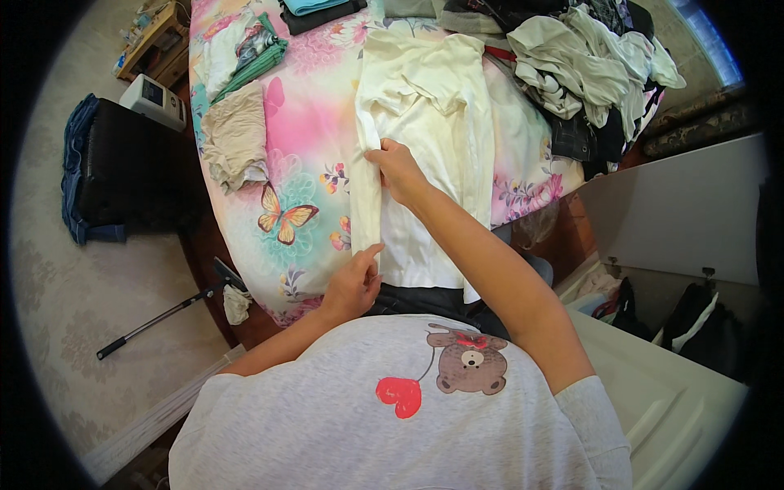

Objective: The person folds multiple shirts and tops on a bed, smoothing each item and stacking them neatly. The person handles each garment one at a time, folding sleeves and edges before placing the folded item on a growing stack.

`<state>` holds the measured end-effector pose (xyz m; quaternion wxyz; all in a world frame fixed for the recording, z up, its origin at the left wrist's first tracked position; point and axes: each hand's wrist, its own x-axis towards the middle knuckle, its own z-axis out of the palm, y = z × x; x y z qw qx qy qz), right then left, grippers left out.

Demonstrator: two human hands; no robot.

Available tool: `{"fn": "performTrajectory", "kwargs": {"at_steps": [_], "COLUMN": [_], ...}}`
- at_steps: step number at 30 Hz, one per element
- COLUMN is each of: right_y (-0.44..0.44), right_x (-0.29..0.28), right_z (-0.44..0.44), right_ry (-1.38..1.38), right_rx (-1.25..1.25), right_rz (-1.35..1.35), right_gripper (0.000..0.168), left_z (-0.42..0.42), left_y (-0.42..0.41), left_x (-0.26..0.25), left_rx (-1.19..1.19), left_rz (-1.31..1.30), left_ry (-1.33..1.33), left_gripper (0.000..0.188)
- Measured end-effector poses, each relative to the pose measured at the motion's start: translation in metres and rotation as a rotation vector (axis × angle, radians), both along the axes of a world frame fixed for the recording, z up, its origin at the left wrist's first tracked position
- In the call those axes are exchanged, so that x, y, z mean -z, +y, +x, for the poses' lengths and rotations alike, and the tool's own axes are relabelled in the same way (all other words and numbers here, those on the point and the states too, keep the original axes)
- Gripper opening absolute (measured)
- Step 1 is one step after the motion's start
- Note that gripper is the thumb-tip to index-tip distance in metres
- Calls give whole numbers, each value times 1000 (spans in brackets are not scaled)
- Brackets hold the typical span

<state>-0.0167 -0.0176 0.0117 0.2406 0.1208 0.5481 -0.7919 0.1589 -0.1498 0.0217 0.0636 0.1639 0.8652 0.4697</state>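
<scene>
A white long-sleeved top (422, 141) lies spread on the flowered bedspread (404, 12) in front of me, its hem towards my body. One sleeve (366, 208) runs straight down along its left side. My right hand (401, 171) pinches the edge of that sleeve about halfway down, fingers and thumb together on the cloth. Lower, at the sleeve's end, my left hand (355, 282) rests with the index finger stretched over the fabric and the other fingers curled. Whether it grips any cloth is hidden.
A beige folded garment (236, 135) and a green knitted garment (257, 64) lie on the left. Heaped clothes (576, 67) cover the far right. An open storage box with a raised lid (680, 208) stands at right. A long-handled tool (162, 318) leans at lower left.
</scene>
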Motion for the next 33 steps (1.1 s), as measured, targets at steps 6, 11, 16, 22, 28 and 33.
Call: {"fn": "performTrajectory", "kwargs": {"at_steps": [6,11,16,22,28,33], "right_y": [7,3,3,5,15,10], "right_x": [9,12,9,15,12,12], "right_z": [8,15,24,25,40,65], "right_ry": [-185,-188,-202,-257,-197,-176], "right_rx": [30,34,22,8,300,203], "right_rz": [-188,-135,-93,-170,-191,-139], "right_gripper": [25,25,21,21,20,27], "left_z": [-73,-225,-367,-446,-478,-476], "left_y": [-17,-23,5,22,17,17], "left_x": [-7,6,18,42,69,74], "left_rx": [-421,-466,-467,-435,-585,-563], "left_rz": [206,248,201,334,-45,-164], "left_ry": [-136,-164,-520,-458,-171,-146], "left_gripper": [33,32,28,31,34,49]}}
